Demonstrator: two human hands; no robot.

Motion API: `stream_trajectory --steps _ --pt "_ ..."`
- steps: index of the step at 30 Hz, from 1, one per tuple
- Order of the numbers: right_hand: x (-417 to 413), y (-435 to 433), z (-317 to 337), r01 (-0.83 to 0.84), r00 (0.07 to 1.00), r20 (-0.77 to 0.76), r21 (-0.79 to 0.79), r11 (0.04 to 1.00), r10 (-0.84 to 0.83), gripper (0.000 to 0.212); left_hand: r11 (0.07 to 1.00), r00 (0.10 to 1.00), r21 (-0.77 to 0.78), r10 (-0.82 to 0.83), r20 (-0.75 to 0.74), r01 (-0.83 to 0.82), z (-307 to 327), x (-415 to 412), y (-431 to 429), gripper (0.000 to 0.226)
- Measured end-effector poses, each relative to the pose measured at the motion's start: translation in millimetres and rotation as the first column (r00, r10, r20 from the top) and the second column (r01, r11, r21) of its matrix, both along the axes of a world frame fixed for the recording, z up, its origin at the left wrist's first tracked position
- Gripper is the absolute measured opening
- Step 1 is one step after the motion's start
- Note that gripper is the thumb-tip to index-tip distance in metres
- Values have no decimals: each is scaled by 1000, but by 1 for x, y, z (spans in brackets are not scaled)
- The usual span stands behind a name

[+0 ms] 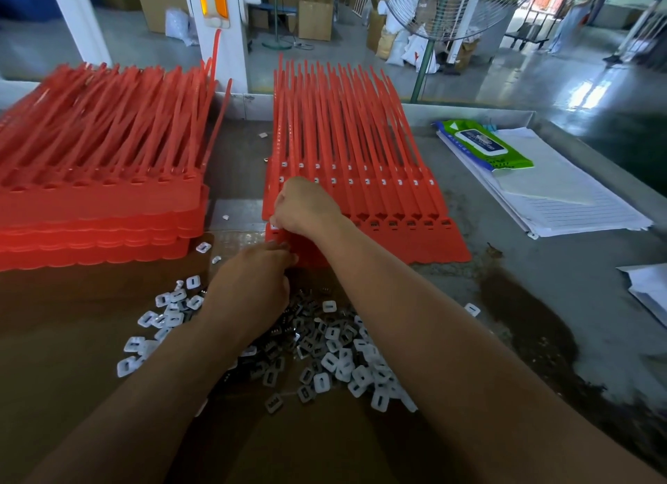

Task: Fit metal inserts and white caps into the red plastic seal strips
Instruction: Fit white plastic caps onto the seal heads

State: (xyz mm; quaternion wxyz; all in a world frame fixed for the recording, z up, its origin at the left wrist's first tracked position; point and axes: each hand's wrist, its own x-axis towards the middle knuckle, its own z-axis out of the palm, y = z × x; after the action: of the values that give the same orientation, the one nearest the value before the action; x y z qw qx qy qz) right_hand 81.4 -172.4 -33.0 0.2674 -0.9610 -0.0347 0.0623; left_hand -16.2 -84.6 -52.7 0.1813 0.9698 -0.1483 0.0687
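A stack of red seal strips [364, 180] lies in the middle of the table, white caps showing along its near rows. My right hand [306, 205] is curled at the stack's near left corner, fingertips pressing a white cap [275, 226] there. My left hand [252, 285] hovers just below that corner with fingers bunched; what they hold is hidden. A loose pile of white caps [346, 361] mixed with dark metal inserts [270, 350] spreads on brown cardboard under my forearms.
A second, taller stack of red strips [101, 180] fills the left side. A green wipes packet [483, 144] lies on lined paper sheets [563, 202] at the right. More paper [649, 288] sits at the right edge. A fan stand rises behind the table.
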Motion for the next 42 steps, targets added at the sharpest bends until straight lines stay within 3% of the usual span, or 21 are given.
stream_trajectory --steps 2,6,11,15,20,25,42 --pt "-2 2 -1 -3 999 47 -9 1000 4 10 1000 1000 1 1 -9 -1 -1 0 0 40" --pt "-4 3 -2 -1 997 74 -28 1000 3 22 1000 1000 12 6 -8 -6 -1 0 1 40" --pt "-3 1 -5 -17 998 59 -37 999 20 11 1000 1000 27 -1 -6 1 0 0 0 41" --pt "-7 -4 -10 -49 993 105 -10 999 50 26 1000 1000 27 -6 -9 6 1 -1 0 41" --pt "-22 -21 4 -202 977 86 83 976 195 8 1000 1000 -5 -21 -3 21 3 -2 2 38" --pt "-45 -47 14 -276 956 113 47 960 270 10 1000 1000 -16 -9 4 9 3 -3 1 31" --pt "-119 -107 20 -376 921 -85 60 925 380 11 1000 998 13 25 -49 -24 1 1 -1 43"
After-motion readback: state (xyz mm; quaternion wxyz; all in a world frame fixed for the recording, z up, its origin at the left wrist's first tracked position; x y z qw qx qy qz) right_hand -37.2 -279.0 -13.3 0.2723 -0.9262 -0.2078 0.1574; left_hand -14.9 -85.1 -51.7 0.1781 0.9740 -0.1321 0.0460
